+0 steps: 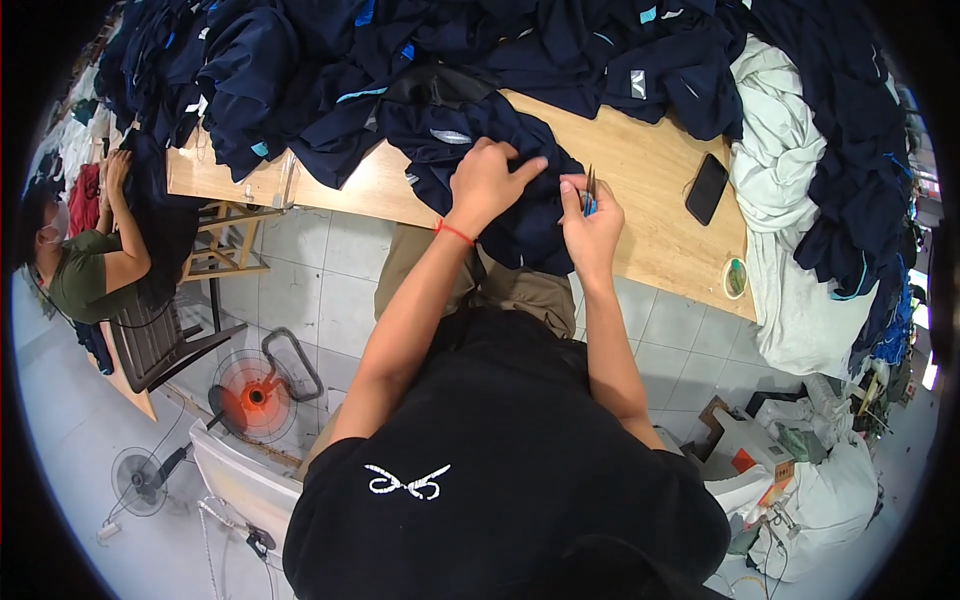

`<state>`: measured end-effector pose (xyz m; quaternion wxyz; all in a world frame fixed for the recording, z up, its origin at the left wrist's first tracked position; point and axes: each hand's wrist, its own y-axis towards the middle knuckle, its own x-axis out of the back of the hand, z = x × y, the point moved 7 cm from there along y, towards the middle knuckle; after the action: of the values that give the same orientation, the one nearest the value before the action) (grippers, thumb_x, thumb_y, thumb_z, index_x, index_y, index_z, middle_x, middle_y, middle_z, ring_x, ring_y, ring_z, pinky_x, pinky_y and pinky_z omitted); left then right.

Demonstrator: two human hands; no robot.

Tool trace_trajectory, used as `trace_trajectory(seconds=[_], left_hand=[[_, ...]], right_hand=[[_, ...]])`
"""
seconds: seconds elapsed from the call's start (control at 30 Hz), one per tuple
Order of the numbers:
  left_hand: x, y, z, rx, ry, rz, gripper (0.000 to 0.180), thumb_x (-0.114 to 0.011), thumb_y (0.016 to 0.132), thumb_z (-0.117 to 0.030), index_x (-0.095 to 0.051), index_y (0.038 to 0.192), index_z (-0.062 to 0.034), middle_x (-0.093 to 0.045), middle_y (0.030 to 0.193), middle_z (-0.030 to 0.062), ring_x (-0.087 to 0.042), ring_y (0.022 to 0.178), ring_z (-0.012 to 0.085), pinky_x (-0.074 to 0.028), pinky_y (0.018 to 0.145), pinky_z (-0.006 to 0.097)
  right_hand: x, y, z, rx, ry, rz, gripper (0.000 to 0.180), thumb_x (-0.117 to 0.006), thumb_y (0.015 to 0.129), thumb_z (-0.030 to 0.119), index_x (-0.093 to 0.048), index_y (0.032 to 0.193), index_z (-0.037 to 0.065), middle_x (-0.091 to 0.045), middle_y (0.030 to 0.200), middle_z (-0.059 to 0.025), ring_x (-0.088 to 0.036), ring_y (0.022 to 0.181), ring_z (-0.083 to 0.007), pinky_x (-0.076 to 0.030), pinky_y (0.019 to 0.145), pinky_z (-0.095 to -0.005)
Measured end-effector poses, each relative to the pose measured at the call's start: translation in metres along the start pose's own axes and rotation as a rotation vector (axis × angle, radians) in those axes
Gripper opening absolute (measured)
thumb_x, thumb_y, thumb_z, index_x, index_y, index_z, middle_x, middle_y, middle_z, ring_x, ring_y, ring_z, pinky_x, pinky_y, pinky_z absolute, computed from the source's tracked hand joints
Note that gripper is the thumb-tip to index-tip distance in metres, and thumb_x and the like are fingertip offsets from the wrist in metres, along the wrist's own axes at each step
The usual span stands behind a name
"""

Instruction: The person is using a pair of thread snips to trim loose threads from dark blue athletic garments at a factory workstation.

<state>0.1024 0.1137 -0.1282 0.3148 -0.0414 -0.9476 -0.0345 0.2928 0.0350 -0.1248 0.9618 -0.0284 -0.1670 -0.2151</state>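
Observation:
A dark navy garment lies bunched at the table's near edge, partly hanging over it toward my lap. My left hand, with a red band at the wrist, rests on this cloth with its fingers curled into it and the thumb stretched rightward. Just right of the garment, my right hand grips small thread snips with blue on them; their dark pointed blades stick up past the fingers. Thumb and index finger of that hand meet near the cloth's right edge. Whether they also pinch a thread is too small to tell.
Heaped navy garments cover the far side of the wooden table. To the right are a black phone, a tape roll and white cloth. Another person sits at left, near a red fan.

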Motion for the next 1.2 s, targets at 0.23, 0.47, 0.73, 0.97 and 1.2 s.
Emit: trace_trajectory(seconds=[0.23, 0.47, 0.73, 0.97, 1.2], left_hand=[[0.015, -0.035, 0.01, 0.141, -0.682, 0.319, 0.017, -0.068, 0.108, -0.021, -0.071, 0.104, -0.0044, -0.075, 0.095, 0.0038, -0.074, 0.091, 0.0118, -0.053, 0.072, 0.027], [0.177, -0.105, 0.149, 0.368, -0.994, -0.622, 0.019, -0.055, 0.114, -0.021, -0.062, 0.102, -0.0076, -0.066, 0.09, 0.0033, -0.065, 0.088, 0.0147, -0.051, 0.081, 0.033], [0.148, -0.072, 0.083, 0.372, -0.867, -0.494, 0.027, -0.068, 0.109, -0.02, -0.067, 0.131, -0.0062, -0.07, 0.131, 0.0073, -0.067, 0.116, 0.0158, -0.054, 0.091, 0.031], [0.16, -0.114, 0.14, 0.493, -0.8, -0.494, 0.026, -0.065, 0.11, -0.022, -0.068, 0.13, -0.0058, -0.076, 0.122, 0.0067, -0.071, 0.109, 0.0152, -0.052, 0.091, 0.029], [0.126, -0.078, 0.109, 0.329, -0.563, -0.339, 0.022, -0.078, 0.1, -0.013, -0.076, 0.118, -0.0018, -0.076, 0.111, 0.0034, -0.07, 0.104, 0.0133, -0.053, 0.091, 0.027]], right_hand=[[0.067, -0.039, -0.032, -0.144, 0.121, -0.131, 0.011, -0.074, 0.103, 0.011, -0.077, 0.105, 0.001, -0.066, 0.084, 0.0021, -0.054, 0.066, -0.0053, -0.047, 0.058, -0.0252], [0.075, -0.019, -0.015, -0.268, 0.07, -0.093, 0.015, -0.078, 0.101, 0.015, -0.079, 0.107, 0.001, -0.066, 0.083, 0.0044, -0.051, 0.068, -0.0032, -0.039, 0.058, -0.0215], [-0.043, 0.036, 0.014, 0.121, -0.595, 0.392, 0.028, -0.08, 0.095, 0.023, -0.079, 0.106, -0.002, -0.078, 0.099, -0.0186, -0.071, 0.08, -0.0267, -0.054, 0.076, -0.0399], [0.109, 0.01, -0.005, -0.447, 0.714, 0.327, 0.022, -0.068, 0.107, 0.025, -0.066, 0.099, 0.004, -0.052, 0.072, 0.0027, -0.042, 0.061, -0.0018, -0.03, 0.054, -0.0234], [0.258, -0.002, -0.015, -0.107, -0.821, -0.22, 0.022, -0.076, 0.1, 0.02, -0.076, 0.111, 0.0, -0.075, 0.092, -0.0111, -0.071, 0.083, -0.0219, -0.054, 0.075, -0.0356]])
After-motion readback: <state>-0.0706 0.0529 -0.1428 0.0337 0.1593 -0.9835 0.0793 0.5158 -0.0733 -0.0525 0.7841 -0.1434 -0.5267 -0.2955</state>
